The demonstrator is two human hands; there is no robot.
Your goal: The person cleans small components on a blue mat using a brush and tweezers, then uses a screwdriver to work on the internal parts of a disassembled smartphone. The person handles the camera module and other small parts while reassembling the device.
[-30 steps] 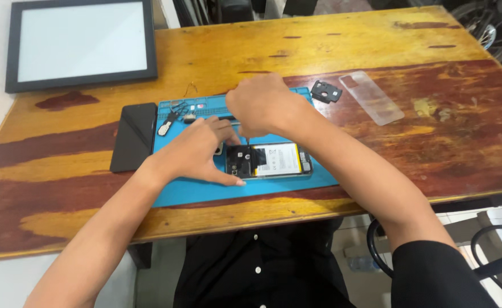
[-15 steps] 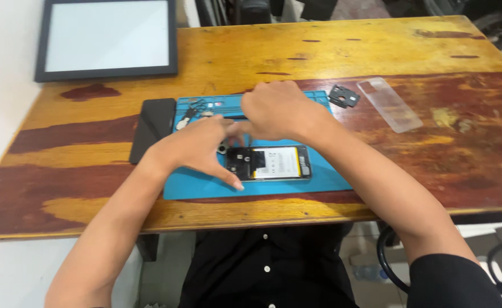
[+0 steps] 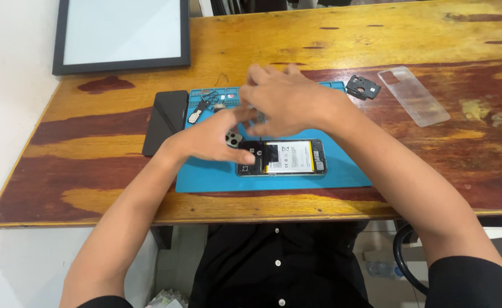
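- Two bare hands work over an opened smartphone (image 3: 282, 158) that lies flat, lengthwise left to right, on a blue repair mat (image 3: 342, 174) at the near middle of a wooden table (image 3: 319, 40).
- With its back cover off, the phone shows a white battery in the middle and dark boards at both ends.
- Left hand (image 3: 214, 137) rests just over the phone's left end, fingers spread and reaching right; they blur, so whether they pinch anything cannot be told.
- Right hand (image 3: 285, 102) hovers above the far edge of the mat, just beyond the phone, fingers curled and loosely apart; whether it grips some small part cannot be told either, since its own fingers hide the underside.
- One round dark camera piece (image 3: 234, 138) peeks out beside the left hand's fingers, at the phone's far left corner.
- Small metal parts and tools (image 3: 202, 108) lie in the mat's far-left trays.
- Left of the mat, touching its edge, lies a dark phone back panel (image 3: 165, 120).
- Far right of the mat sits a small black camera frame (image 3: 363, 87), and just right of it a clear phone case (image 3: 413, 94).
- At the far left corner rests a black-framed white panel (image 3: 122, 34).
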